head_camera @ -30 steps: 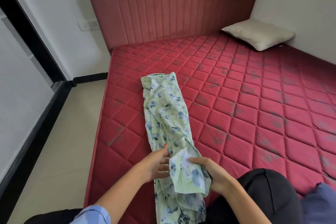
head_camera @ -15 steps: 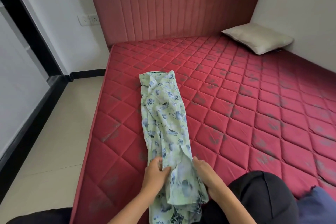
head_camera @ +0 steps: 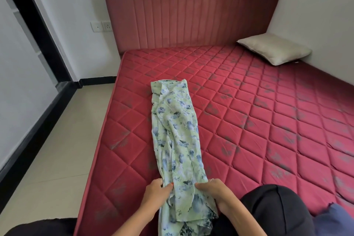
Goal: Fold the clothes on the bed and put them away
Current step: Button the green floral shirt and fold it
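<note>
A long pale-green garment with blue floral print [head_camera: 176, 140] lies in a narrow strip on the red quilted mattress [head_camera: 268, 130]. Folding is midway. The left hand [head_camera: 156, 192] and right hand [head_camera: 214, 190] each pinch its near end, fingers curled on cloth. Next likely: lifting that end toward the far end.

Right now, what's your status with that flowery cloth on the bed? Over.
Left hand and right hand both grip the floral garment near its lower end. Garment lies in a long narrow strip on the red mattress. Nothing in the way.
</note>
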`<control>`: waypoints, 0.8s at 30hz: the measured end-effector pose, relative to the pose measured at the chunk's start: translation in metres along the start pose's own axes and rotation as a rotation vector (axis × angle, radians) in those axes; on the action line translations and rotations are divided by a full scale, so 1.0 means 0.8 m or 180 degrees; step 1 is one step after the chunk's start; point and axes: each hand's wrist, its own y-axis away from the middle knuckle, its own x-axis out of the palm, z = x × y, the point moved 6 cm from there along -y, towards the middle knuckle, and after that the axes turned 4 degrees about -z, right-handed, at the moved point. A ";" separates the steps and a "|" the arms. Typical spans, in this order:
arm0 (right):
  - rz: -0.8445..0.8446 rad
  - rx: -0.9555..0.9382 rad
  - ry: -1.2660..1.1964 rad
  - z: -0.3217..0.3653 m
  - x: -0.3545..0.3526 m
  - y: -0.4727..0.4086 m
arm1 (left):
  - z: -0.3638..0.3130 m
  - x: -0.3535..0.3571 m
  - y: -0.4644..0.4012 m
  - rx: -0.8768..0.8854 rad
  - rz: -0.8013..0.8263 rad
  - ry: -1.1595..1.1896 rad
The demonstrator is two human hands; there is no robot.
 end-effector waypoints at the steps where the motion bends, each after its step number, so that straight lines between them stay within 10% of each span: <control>1: 0.0016 -0.0036 -0.0045 0.004 0.000 0.004 | -0.001 -0.001 0.005 0.0039 0.0026 0.0150; 9: 0.0228 -0.0495 0.0417 -0.001 0.000 0.091 | 0.014 -0.028 0.066 0.0278 0.0430 0.0681; 24: 0.0930 -0.0484 -0.2352 0.165 -0.027 0.032 | -0.119 -0.118 0.002 -0.0524 0.1627 0.3378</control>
